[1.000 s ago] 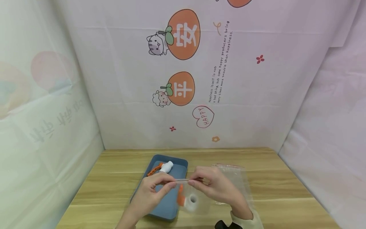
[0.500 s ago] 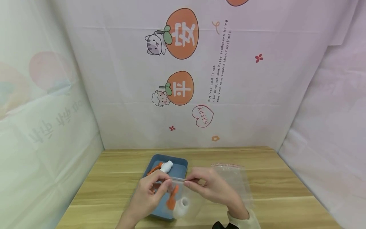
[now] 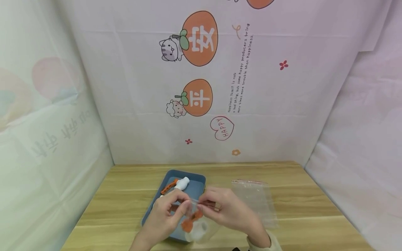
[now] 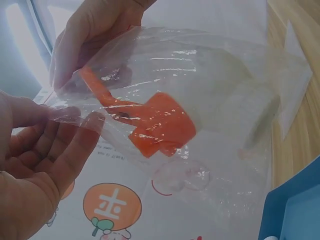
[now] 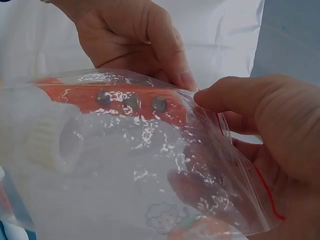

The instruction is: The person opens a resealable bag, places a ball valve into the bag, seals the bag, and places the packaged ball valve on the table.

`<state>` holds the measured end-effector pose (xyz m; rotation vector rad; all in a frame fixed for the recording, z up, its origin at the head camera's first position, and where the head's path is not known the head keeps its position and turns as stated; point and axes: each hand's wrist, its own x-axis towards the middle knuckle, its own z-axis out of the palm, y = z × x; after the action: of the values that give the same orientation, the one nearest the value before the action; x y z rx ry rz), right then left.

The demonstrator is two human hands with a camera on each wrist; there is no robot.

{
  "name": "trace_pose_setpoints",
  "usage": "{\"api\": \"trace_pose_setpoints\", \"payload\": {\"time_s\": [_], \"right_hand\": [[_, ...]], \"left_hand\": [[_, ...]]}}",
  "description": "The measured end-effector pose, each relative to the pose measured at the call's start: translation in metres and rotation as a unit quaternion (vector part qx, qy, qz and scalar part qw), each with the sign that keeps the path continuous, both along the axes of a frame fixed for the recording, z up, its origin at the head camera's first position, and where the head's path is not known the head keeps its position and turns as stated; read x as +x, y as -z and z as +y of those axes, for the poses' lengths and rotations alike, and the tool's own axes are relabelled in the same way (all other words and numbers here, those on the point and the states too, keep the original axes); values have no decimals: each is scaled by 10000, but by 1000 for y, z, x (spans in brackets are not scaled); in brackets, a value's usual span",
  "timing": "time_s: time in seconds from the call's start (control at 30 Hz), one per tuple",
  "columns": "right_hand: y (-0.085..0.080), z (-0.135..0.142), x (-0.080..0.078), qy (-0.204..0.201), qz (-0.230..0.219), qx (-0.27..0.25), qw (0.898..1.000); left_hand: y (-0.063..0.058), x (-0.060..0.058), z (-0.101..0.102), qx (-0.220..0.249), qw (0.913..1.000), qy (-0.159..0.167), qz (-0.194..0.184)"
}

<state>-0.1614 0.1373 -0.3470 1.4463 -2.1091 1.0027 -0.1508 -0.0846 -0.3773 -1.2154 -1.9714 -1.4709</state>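
Observation:
A clear zip-lock bag [image 5: 145,175] with a red line along its mouth hangs between both hands. Inside it lies a white plastic ball valve [image 3: 198,230] with an orange handle [image 4: 162,122]; the white body looks hazy through the film. My left hand [image 3: 166,214] pinches the bag's top edge between thumb and fingers. Close beside it, my right hand [image 3: 226,211] pinches the same edge, thumb on the near side. In the right wrist view, the left hand's thumb [image 5: 187,80] is right by the right hand's thumb at the bag's mouth.
Behind the left hand stands a blue tray [image 3: 196,190] holding another white valve [image 3: 182,183] with an orange handle. Flat clear zip-lock bags [image 3: 255,205] lie on the wooden table [image 3: 301,209] to the right. A printed white cloth [image 3: 150,132] hangs behind.
The right hand has moved left, closer to the left hand. The bag with the valve has swung left and turned, and its top edge, taut earlier, is bunched between the hands.

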Motion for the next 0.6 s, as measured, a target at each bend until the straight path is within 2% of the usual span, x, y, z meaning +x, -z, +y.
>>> {"api": "trace_pose_setpoints", "payload": {"time_s": [0.27,0.43,0.6], "right_hand": [[4,-10,3,339,599,74,9976],[5,-13,3,337,663,67,9972],[6,-13,2,308,583,-3,9978]], "left_hand": [[-1,3,1,-121,9994,-260,-197],[1,1,2,-168,9995,-275,-27],[2,1,2,-127,9992,-334,-152]]}}
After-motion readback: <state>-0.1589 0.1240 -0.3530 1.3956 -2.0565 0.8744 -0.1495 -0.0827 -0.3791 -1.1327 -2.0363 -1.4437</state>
